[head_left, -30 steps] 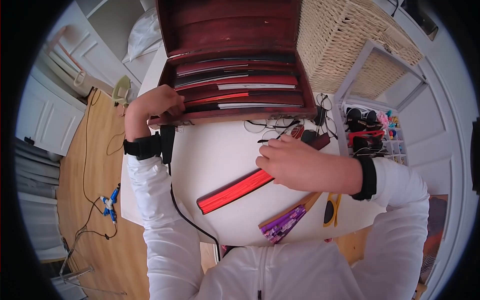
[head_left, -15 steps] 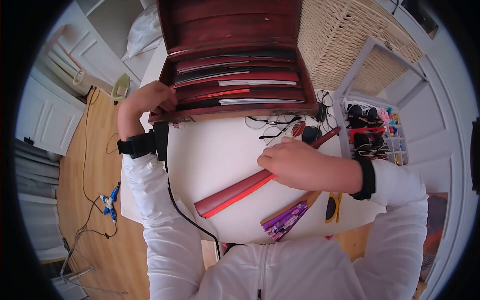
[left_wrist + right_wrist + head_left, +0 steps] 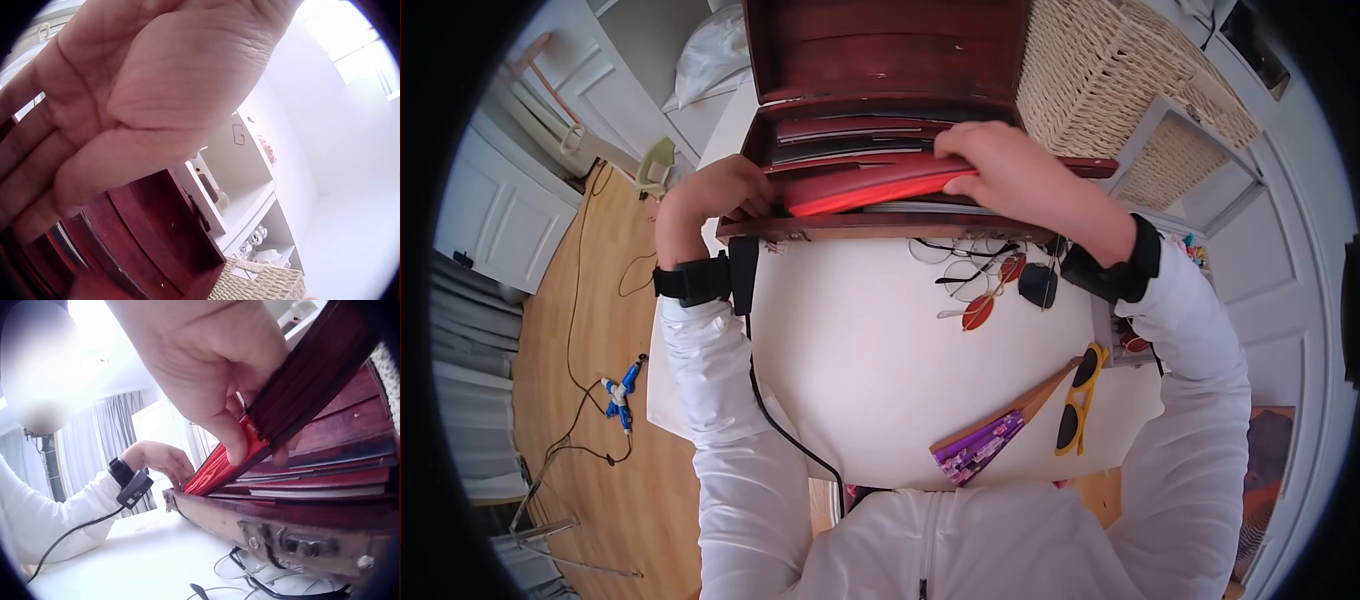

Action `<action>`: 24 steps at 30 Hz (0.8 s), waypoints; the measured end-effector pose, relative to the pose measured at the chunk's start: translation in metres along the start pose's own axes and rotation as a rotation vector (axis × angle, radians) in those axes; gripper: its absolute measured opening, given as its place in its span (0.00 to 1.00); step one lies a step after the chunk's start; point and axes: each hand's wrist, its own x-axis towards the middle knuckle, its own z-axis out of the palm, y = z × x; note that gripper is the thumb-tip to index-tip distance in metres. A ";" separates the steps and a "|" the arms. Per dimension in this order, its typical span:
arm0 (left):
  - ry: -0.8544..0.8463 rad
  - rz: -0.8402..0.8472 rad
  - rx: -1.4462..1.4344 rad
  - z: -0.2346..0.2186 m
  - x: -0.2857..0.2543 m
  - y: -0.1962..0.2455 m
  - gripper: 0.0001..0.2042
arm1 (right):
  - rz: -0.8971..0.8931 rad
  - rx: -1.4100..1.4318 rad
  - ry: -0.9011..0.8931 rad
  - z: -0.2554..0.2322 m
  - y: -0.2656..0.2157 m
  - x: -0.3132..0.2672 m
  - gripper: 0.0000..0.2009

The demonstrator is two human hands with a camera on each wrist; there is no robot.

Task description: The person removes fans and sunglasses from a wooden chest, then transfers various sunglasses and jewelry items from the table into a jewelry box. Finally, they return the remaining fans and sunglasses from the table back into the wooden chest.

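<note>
A folded dark-red fan with bright red leaves (image 3: 863,192) lies over the open wooden box (image 3: 820,232), tilted up to the right. My right hand (image 3: 1025,180) pinches it between thumb and fingers; in the right wrist view the right hand (image 3: 212,369) grips it near the middle. At the box's front left corner is my left hand (image 3: 715,200), its fingers at the contents' left ends. The left wrist view shows the left palm (image 3: 150,81) with fingers extended over the box. Several folded fans stand in rows inside, partly hidden.
Several glasses (image 3: 977,312) lie before the box. Nearer me are a purple patterned fan (image 3: 980,447) and yellow sunglasses (image 3: 1085,397). A wicker basket (image 3: 1090,80) stands at the back right, beside a clear-lidded case (image 3: 1170,150). A black cable (image 3: 785,430) runs from my left wrist.
My right hand has lifted the red fan from the white table and carried it up and away from me to the box. My left hand stays at the box's left corner.
</note>
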 end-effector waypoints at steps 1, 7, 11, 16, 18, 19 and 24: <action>0.018 -0.001 0.010 0.001 0.000 0.001 0.12 | -0.032 0.030 -0.026 0.009 0.001 0.005 0.13; 0.127 -0.106 0.338 0.007 0.001 0.015 0.11 | -0.005 0.097 -0.134 0.047 -0.008 0.035 0.11; 0.185 -0.049 0.191 0.007 0.003 0.006 0.13 | 0.058 0.189 -0.291 0.045 -0.001 0.044 0.08; 0.233 0.025 0.178 0.012 0.008 0.004 0.15 | 0.034 0.064 -0.161 0.038 0.014 0.026 0.08; 0.176 0.005 0.149 0.007 0.011 -0.003 0.13 | 0.039 0.083 -0.182 0.014 0.002 0.008 0.07; 0.204 -0.007 0.122 0.009 0.009 -0.003 0.12 | 0.066 0.134 -0.233 0.000 -0.007 -0.006 0.07; 0.225 -0.078 0.142 0.003 0.002 0.007 0.12 | -0.033 0.282 -0.636 -0.035 -0.024 -0.097 0.12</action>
